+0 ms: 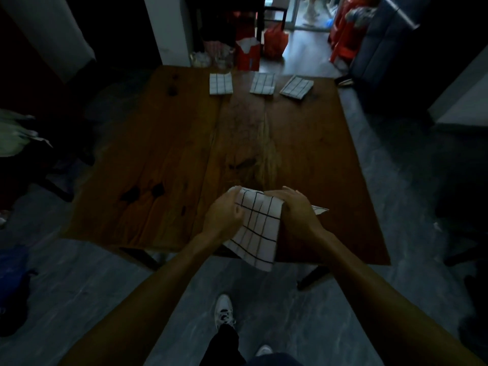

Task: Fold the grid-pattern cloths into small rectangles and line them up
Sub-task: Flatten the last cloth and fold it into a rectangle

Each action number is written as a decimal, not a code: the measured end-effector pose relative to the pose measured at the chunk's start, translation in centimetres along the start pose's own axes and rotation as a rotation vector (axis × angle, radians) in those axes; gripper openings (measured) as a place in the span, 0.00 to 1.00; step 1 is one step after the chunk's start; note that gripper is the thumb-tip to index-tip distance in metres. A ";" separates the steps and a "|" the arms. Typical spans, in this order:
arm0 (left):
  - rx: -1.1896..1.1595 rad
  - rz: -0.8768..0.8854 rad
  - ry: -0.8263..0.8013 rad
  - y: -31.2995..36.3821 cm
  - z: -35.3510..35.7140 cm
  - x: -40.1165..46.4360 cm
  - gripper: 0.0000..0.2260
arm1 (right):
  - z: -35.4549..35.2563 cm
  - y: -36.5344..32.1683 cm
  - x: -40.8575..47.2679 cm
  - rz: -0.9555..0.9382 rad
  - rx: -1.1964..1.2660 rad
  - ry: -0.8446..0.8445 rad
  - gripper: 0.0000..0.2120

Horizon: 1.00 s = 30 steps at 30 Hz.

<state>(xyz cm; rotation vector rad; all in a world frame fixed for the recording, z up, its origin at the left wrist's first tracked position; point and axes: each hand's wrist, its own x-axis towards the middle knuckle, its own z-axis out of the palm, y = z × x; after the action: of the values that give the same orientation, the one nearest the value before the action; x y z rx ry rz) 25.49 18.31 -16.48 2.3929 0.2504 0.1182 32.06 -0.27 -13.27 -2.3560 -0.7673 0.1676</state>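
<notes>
Both hands gripped the white black-gridded cloth (257, 223) at its top: left hand (224, 216) and right hand (295, 210) curled around it. It hung lengthwise off the wooden tabletop (163, 154) near edge, three folded cloths (221, 84) lined up opposite.

Dim room, daylight from far doorway (311, 11) — dark, bowed edges, soft blur

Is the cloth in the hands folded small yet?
No: the cloth hangs partly folded from both hands, bigger than the three folded cloths.
</notes>
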 end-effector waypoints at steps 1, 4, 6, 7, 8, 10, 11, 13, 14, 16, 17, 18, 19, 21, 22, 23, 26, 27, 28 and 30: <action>0.058 0.055 -0.005 0.7 -0.2 0.6 0.22 | -1.3 -0.4 -0.3 -0.019 0.018 0.006 0.15; 0.219 0.155 -0.059 3.4 -0.7 2.1 0.23 | -4.1 -0.2 -1.0 -0.065 0.089 -0.005 0.17; 0.286 0.235 -0.071 4.8 -0.6 2.8 0.20 | -5.0 0.6 -1.3 -0.094 0.094 -0.022 0.20; 0.298 0.278 -0.084 5.4 -0.4 3.0 0.19 | -5.5 1.0 -1.5 -0.091 0.100 -0.025 0.21; 0.289 0.310 -0.102 5.9 -0.3 3.0 0.18 | -5.9 1.3 -1.8 -0.080 0.110 -0.018 0.22; 0.242 0.342 -0.115 6.5 0.0 2.9 0.15 | -7.0 1.4 -2.5 -0.063 0.141 -0.015 0.20; 0.224 0.358 -0.102 6.7 0.2 2.8 0.13 | -7.5 1.3 -2.8 -0.055 0.172 -0.008 0.19; 0.206 0.392 -0.055 6.6 0.7 2.6 0.09 | -8.2 1.5 -3.4 -0.006 0.293 0.010 0.18; 0.188 0.390 -0.042 6.6 0.9 2.4 0.09 | -8.4 1.6 -3.6 0.023 0.354 0.017 0.18; 0.113 0.391 -0.042 6.9 1.4 2.0 0.13 | -8.5 2.0 -3.7 0.046 0.391 0.036 0.19; 0.073 0.392 -0.049 7.0 1.6 1.9 0.16 | -8.4 2.1 -3.8 0.037 0.389 0.040 0.20; 0.041 0.383 -0.064 7.2 1.8 1.8 0.17 | -8.3 2.2 -3.7 0.015 0.379 0.038 0.20; 0.018 0.374 -0.081 7.4 2.0 1.7 0.15 | -8.2 2.3 -3.6 0.001 0.385 0.032 0.20; -0.028 0.350 -0.112 7.5 2.0 1.7 0.09 | -8.2 2.4 -3.4 0.028 0.439 0.026 0.19; -0.044 0.333 -0.116 7.4 1.8 1.7 0.07 | -8.3 2.5 -3.3 0.034 0.443 0.031 0.19; -0.053 0.320 -0.113 7.2 1.7 1.8 0.07 | -8.4 2.6 -3.1 0.032 0.433 0.050 0.19; -0.058 0.307 -0.150 6.7 0.5 2.1 0.09 | -9.2 3.2 -2.9 0.000 0.306 0.074 0.17; -0.048 0.313 -0.173 6.4 0.1 2.3 0.09 | -9.3 3.4 -2.8 -0.015 0.245 0.080 0.16; -0.029 0.322 -0.196 6.2 -0.4 2.7 0.09 | -9.4 3.6 -2.7 -0.031 0.185 0.085 0.16; 0.013 0.356 -0.239 5.6 -1.2 3.3 0.12 | -9.5 4.0 -2.3 -0.019 0.136 0.090 0.17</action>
<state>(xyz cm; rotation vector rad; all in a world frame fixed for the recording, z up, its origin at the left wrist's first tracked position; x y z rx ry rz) 29.40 15.74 -11.77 2.4142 -0.2885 -0.0067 34.99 -9.25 -8.52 -2.2114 -0.7120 0.1019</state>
